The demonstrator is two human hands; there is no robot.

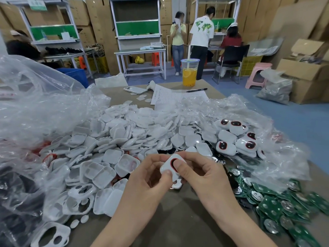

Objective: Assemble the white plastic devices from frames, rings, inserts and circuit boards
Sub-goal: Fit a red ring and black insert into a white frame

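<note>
1. The device (166,167), a white shell with a red ring (171,163) round its front opening, is held just above the counter (178,220), between both hands.
2. Left hand (147,177): its grip is clamped on the device, with the thumb on the lower left corner and the fingers curled behind.
3. Right hand (201,173): its grip is also clamped on the device, with the thumb pressed flat onto the ringed opening and the fingers curled over the top edge.
4. A small white loop (176,185) sticks out under the device, below the right thumb.
5. Behind the hands a wide pile of white shells (124,136) covers the middle of the counter.
6. At the lower left lie frames (80,191) with two openings each, and a few small white ovals (84,218) lie just beside them.
7. Further left, loose rings (50,156) in red show through a clear bag (35,104).
8. To the right, a heap (236,138) of devices with dark, red-ringed faces rests on a second clear sheet (249,107).
9. Green boards (277,207), each bearing a round metal disc, spread over the lower right, near the right wrist.
10. At the far end stand a cup (189,72) of orange drink, a phone (135,90) lying face down, a paper (178,96) and a pen (196,90) at the paper's top edge.
11. Beyond the counter three people (202,32) are at benches, and cardboard boxes (99,24) are stacked along the wall.
</note>
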